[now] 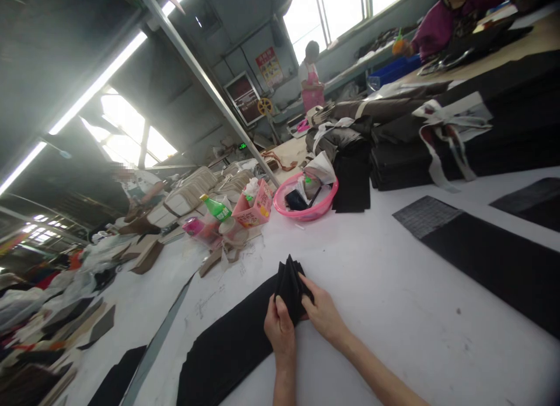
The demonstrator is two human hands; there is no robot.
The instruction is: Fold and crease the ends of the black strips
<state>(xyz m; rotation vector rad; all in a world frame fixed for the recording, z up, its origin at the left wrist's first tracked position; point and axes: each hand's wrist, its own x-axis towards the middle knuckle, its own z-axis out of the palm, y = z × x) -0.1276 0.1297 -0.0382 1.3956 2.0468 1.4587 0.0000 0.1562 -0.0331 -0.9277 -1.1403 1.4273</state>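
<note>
Both my hands grip the raised end of a stack of black fabric pieces point(236, 342) on the white table. My left hand point(280, 327) is closed round the near left side, thumb in front. On the right side, my right hand point(321, 310) pinches the layers, its index finger laid along their edge. Between the hands the top edges point(289, 280) fan apart into several folds. The rest of the stack stretches flat toward the lower left. My fingers behind the fabric are hidden.
A pink basin point(306, 210) with odds and ends stands beyond my hands, beside a pink box point(254, 207) and a green bottle point(216, 208). More black fabric point(490, 260) lies at right, below a tied dark bundle point(406, 152). Other people point(311, 79) work farther back.
</note>
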